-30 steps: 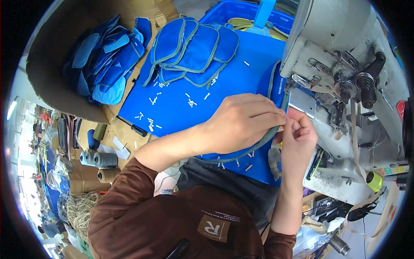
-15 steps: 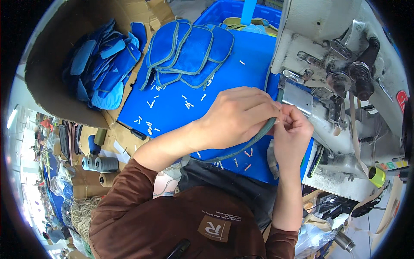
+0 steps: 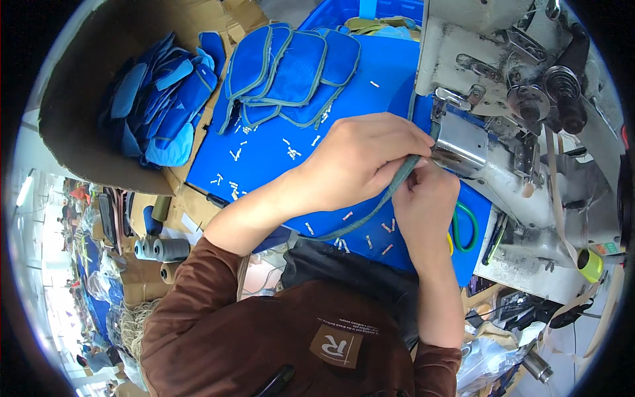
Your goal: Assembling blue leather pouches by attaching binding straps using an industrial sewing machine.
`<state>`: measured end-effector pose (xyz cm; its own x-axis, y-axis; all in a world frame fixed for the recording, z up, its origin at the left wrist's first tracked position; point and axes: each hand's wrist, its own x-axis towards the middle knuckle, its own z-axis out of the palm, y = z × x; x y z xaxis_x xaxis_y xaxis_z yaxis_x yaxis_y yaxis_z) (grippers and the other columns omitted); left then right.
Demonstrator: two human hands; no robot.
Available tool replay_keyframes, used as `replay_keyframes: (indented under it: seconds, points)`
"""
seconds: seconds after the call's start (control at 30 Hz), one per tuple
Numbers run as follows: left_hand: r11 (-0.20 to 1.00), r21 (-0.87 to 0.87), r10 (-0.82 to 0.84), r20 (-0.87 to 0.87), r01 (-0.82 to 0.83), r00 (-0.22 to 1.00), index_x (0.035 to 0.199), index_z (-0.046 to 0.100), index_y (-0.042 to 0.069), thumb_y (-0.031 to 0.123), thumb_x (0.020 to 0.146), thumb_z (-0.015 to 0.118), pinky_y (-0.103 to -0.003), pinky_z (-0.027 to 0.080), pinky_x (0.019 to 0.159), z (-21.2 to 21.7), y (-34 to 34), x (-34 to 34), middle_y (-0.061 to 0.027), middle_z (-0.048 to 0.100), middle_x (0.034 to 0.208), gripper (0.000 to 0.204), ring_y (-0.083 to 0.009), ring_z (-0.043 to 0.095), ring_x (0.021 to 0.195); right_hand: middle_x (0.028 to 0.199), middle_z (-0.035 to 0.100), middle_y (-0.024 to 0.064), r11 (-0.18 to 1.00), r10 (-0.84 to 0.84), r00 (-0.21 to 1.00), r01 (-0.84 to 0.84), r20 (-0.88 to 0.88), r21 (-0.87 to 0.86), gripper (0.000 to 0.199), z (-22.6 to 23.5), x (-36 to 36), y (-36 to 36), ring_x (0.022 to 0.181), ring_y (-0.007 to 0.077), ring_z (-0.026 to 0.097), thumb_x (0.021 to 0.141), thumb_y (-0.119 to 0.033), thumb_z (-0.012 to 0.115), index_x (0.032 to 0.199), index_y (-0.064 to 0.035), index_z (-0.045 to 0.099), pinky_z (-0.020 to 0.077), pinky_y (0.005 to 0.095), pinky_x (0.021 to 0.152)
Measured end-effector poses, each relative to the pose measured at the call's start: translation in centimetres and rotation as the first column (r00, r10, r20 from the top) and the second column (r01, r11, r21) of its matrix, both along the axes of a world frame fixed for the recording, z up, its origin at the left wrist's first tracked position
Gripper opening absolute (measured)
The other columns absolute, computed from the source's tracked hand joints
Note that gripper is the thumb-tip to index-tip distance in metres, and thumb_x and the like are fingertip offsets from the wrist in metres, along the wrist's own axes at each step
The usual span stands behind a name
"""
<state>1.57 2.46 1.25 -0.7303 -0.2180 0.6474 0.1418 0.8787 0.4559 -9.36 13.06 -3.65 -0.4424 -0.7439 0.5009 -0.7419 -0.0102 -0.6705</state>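
Head view — both hands (image 3: 397,172) pinch binding tape (image 3: 380,202).

Bright, even daylight is filling a round fisheye view.

Light is coming in strongest from nine o'clock, washing out that rim; the blue table (image 3: 278,155) at the centre is staying sharp. Straight edges are bending toward the black border, the sewing machine (image 3: 529,119) at two o'clock is showing mild glare, and shadows are lying soft.

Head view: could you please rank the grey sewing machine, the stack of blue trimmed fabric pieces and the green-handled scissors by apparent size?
1. Grey sewing machine, largest.
2. Stack of blue trimmed fabric pieces.
3. Green-handled scissors, smallest, partly hidden by the right hand.
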Motion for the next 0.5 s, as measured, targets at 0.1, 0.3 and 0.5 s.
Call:
replay_keyframes:
  seconds: [0.1,0.3,0.5]
  points:
    - [0.995,-0.104,0.006,-0.002,-0.006,1.0,0.099,0.069,0.002,-0.006,0.075,0.069,-0.037,0.057,0.082,-0.13,0.13,-0.21,-0.0118,0.072,0.104,0.025,-0.0288,0.07,0.099,0.067,0.062,0.0204,0.999,0.039,0.999,-0.039,0.005,-0.02,0.009,-0.15,-0.46,0.19,0.062,0.0394,0.063,0.08,-0.007,0.068,0.076,-0.0017,0.062,0.0488,0.0468,0.057]
    - [0.954,-0.3,0.02,0.016,-0.014,1.0,0.1,0.068,0.003,-0.005,0.073,0.067,-0.038,0.056,0.084,-0.12,-0.21,-0.21,-0.0112,0.07,0.109,0.028,-0.0287,0.068,0.103,0.066,0.061,0.0213,0.997,0.066,0.998,-0.066,0.021,-0.033,0.005,0.18,-0.56,0.09,0.062,0.0399,0.062,0.078,-0.003,0.066,0.076,-0.0006,0.062,0.0483,0.0467,0.057]
    - [0.966,-0.259,-0.031,-0.063,0.013,0.998,0.098,0.068,0.001,-0.005,0.071,0.067,-0.039,0.056,0.083,-0.5,-0.83,-0.16,-0.0121,0.069,0.109,0.028,-0.0303,0.068,0.101,0.065,0.06,0.0216,0.993,0.116,0.981,-0.115,0.156,-0.019,0.005,0.0,-0.96,0.04,0.061,0.04,0.062,0.078,-0.002,0.066,0.075,0.0007,0.062,0.0479,0.0453,0.057]
